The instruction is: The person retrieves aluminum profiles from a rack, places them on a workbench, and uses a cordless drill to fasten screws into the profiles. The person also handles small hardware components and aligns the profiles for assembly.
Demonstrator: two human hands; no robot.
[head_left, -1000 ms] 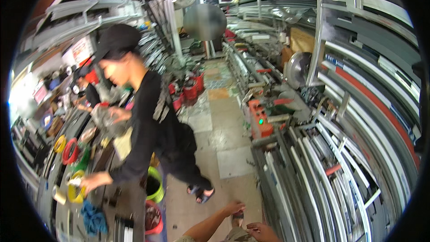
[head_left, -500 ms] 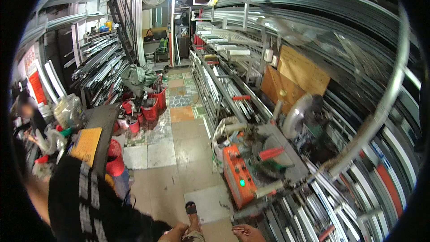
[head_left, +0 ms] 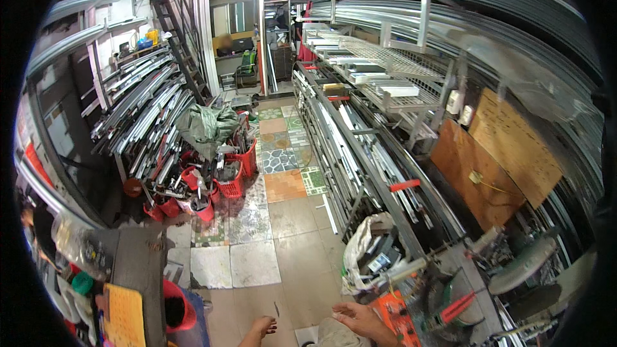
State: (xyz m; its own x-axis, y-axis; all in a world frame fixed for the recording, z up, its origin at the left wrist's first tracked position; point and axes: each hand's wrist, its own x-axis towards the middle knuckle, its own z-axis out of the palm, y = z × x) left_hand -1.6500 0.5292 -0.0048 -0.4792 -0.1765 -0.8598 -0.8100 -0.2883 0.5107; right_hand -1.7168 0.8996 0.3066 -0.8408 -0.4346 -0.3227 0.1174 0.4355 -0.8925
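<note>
My left hand [head_left: 262, 327] hangs at the bottom edge over the tiled floor, its fingers a little apart and no object showing in it. Beside my light-coloured trouser leg, my right hand [head_left: 355, 319] has its fingers loosely stretched and also appears to hold nothing. Nearest to the right hand is the orange control box [head_left: 396, 319] of a bench cutting saw. The saw's red handle [head_left: 457, 307] stands just beyond the box, and a white sack [head_left: 357, 255] of offcuts leans ahead of it.
Long metal profiles [head_left: 347, 148] fill a rack along the right, with a mesh shelf [head_left: 392, 58] above. At left stand a dark bench [head_left: 138, 263] with a yellow board [head_left: 124, 315], red baskets [head_left: 230, 186] of scraps and a red bucket [head_left: 178, 305]. A tiled aisle [head_left: 289, 218] runs between.
My view has moved forward along the aisle, bringing the rack and baskets closer. Both hands show more fully. The person in black at lower left has dropped out of view.
</note>
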